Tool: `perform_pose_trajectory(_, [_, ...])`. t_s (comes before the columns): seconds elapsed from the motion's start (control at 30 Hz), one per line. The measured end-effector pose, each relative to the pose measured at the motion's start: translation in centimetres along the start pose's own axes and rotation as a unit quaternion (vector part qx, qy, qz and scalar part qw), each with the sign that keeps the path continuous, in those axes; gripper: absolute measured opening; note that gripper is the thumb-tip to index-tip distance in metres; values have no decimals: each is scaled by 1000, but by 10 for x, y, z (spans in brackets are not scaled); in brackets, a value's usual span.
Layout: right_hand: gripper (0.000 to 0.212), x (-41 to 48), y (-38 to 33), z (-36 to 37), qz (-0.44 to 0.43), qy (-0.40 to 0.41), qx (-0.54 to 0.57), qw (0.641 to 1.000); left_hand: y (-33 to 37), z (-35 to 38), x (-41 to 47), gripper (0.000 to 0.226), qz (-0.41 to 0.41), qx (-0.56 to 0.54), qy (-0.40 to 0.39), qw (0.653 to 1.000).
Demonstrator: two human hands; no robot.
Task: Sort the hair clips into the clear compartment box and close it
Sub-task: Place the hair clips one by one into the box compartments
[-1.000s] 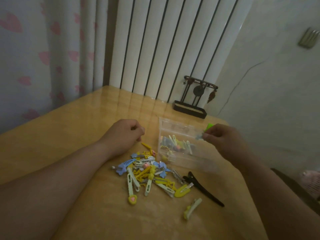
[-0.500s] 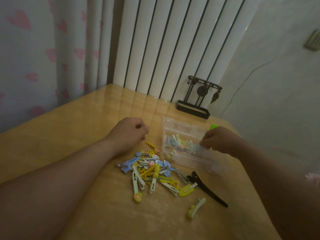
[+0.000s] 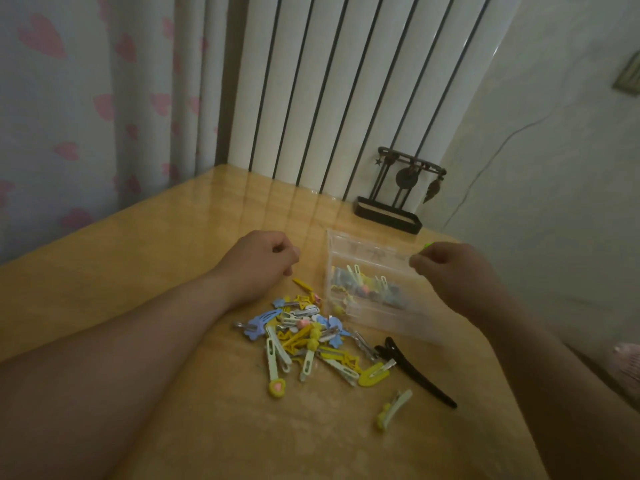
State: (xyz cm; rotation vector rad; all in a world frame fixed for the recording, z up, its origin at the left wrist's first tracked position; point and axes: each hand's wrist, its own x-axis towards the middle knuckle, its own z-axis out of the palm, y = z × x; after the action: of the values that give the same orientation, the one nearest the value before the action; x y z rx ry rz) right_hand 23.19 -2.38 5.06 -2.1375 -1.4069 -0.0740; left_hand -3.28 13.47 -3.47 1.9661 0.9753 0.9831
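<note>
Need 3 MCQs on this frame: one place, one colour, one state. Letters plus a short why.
1. The long black clip lies:
A on the table, right of the clip pile
B on the floor
C hanging on the radiator

2. The pinched clip in the right hand is:
A red
B green
C black

3. The left hand has its fingers:
A spread flat
B curled
C round a bottle

1A: it rests on the wood beside the pile.
2B: a bright green tip shows past the fingers.
3B: it is a fist, knuckles up.
</note>
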Motion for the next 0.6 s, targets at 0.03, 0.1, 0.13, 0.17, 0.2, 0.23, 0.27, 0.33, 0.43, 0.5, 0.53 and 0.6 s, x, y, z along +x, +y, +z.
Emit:
perform_pose_trajectory(0.03, [19, -9, -4, -2, -7, 16, 33, 999, 0, 0, 0, 24, -1, 3, 0, 1000])
perform_pose_trajectory(0.1, [16, -28, -12, -6, -26, 38, 83, 995, 2, -1, -2, 24, -2, 11, 0, 1000])
perform_pose_trajectory(0.13, [15, -38, -16, -7, -38, 42, 105, 993, 4, 0, -2, 23, -3, 18, -2, 1000])
perform_pose_trajectory(0.17, [14, -47, -18, -7, -51, 38, 123, 990, 6, 0, -3, 22, -1, 25, -6, 1000])
perform_pose_trajectory(0.2, [14, -56, -20, -6, -62, 24, 131, 989, 8, 2, -4, 22, 2, 32, -11, 999])
perform_pose_trajectory(0.23, [15, -63, -22, -4, -72, -1, 132, 989, 10, 2, -5, 21, 4, 38, -14, 999])
perform_pose_trajectory(0.27, [15, -69, -24, -1, -80, -32, 125, 988, 11, 3, -6, 21, 5, 45, -15, 999])
perform_pose_trajectory(0.33, [15, -78, -26, 4, -101, -92, 83, 987, 12, 1, -7, 21, 5, 55, -15, 998])
perform_pose_trajectory(0.43, [11, -84, -30, 8, -123, -146, 5, 982, 11, 0, -9, 20, 10, 60, -14, 998])
perform_pose_trajectory(0.5, [10, -86, -33, 10, -128, -168, -36, 977, 11, 0, -10, 18, 10, 59, -12, 998])
perform_pose_trajectory(0.53, [11, -87, -34, 10, -130, -177, -55, 974, 11, 0, -10, 18, 11, 59, -12, 998])
perform_pose_trajectory(0.6, [16, -88, -36, 11, -133, -178, -97, 970, 13, 0, -10, 17, 14, 61, -12, 998])
